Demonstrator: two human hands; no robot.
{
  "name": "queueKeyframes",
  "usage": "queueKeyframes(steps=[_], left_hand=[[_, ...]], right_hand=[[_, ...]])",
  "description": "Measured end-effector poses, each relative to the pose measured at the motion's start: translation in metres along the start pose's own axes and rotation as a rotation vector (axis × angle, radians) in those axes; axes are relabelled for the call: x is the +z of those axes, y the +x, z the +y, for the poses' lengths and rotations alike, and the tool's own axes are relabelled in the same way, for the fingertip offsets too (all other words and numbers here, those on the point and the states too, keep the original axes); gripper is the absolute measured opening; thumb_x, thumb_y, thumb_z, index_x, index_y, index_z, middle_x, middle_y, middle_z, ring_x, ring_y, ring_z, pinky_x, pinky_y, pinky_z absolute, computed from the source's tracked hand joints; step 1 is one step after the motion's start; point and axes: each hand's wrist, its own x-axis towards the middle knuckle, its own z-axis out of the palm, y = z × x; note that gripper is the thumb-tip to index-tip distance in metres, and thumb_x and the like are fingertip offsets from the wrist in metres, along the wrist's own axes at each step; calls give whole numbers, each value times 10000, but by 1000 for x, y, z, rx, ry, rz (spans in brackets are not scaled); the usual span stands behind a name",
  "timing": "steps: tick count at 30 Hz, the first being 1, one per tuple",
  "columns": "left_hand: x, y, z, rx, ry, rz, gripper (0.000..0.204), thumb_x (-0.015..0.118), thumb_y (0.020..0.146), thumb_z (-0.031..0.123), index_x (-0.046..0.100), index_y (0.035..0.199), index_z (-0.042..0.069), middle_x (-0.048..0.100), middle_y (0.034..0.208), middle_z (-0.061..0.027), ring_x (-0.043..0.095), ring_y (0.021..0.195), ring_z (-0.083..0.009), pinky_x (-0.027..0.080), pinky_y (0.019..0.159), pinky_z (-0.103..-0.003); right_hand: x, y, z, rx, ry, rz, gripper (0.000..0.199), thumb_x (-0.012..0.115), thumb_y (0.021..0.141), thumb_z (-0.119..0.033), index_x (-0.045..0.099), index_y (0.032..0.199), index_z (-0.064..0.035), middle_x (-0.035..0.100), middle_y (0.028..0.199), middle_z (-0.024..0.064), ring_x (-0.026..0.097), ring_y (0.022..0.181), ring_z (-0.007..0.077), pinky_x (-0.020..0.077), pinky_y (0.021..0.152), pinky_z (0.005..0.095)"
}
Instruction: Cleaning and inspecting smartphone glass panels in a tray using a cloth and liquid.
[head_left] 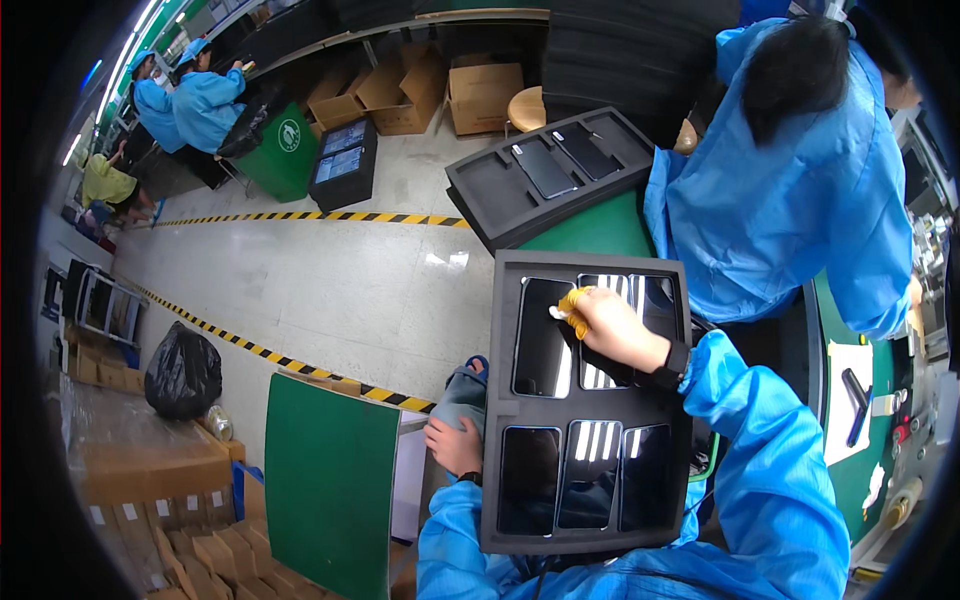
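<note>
A dark foam tray [588, 412] with two rows of slots lies close in front of me. Several glossy black phones sit in its slots, ceiling lights mirrored in some screens. Over the phone at the upper left [541, 345] is my right hand [622, 330], in yellow finger covers, its fingers pinched together. A small whitish bit [556, 312] shows at the fingertips; what it is I cannot make out. Beside the tray's left edge, my left hand [455, 445] rests by a grey-blue trouser knee [462, 397], fingers loosely spread, nothing seen in them.
Beyond my tray, another foam tray [477, 190] holds two phones. A person in a blue smock [775, 215] sits at the right. Left stand a green board [328, 480], cartons [150, 480] and a black bag [184, 372]. Farther off are a green bin [283, 165] and more people.
</note>
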Motion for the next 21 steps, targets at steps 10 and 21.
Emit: queueKeyframes(steps=[10, 21], left_hand=[[-2, 2, 0, 0, 8, 17, 500, 573, 785, 375, 475, 1100, 0, 504, 998, -161, 550, 934, -339, 513, 741, -418], [-1, 0, -1, -6, -11, -2, 524, 581, 778, 375, 473, 1128, -1, 500, 992, -156, 546, 938, -337, 511, 741, -420]], right_hand=[[8, -69, -54, -109, 176, -286, 140, 637, 737, -64, 612, 858, 1, 605, 744, 175, 612, 741, 350, 491, 714, 428], [10, 5, 9, 9, 22, 95, 134, 645, 791, -70, 637, 897, 12, 611, 783, 186, 602, 739, 363, 485, 664, 413]])
